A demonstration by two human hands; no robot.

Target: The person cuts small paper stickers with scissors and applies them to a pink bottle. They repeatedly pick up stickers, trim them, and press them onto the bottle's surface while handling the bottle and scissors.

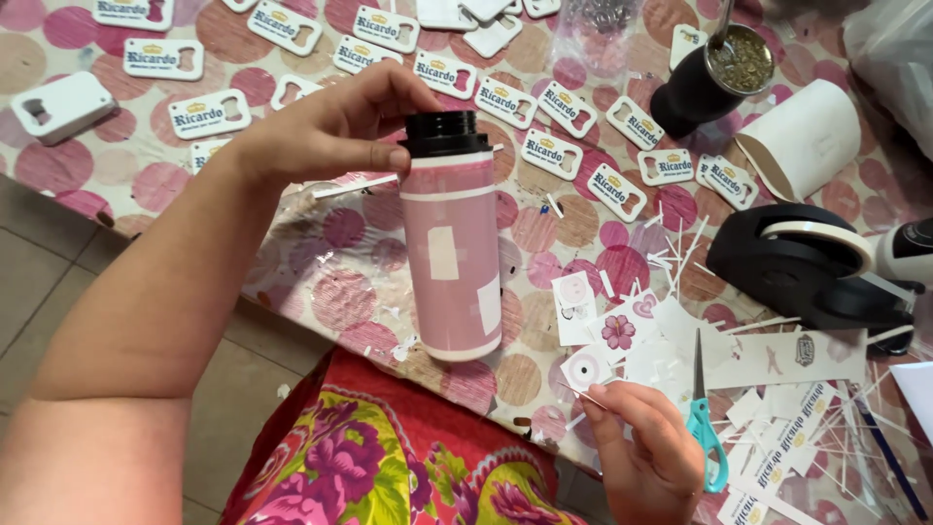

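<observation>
Right hand (641, 449) sits nearest, at the table edge, its fingers pinched together on a small white sticker (586, 368) with a pink ring. Just right of it lie teal-handled scissors (704, 418) among paper scraps. Higher up, the left hand (335, 124) is clamped on the black neck of a pink bottle (451, 238), which hangs upright below the fingers, above the spotted tablecloth (340, 282). Farther off stand a black tape dispenser (807, 262) and rows of white bottle openers (209, 113).
</observation>
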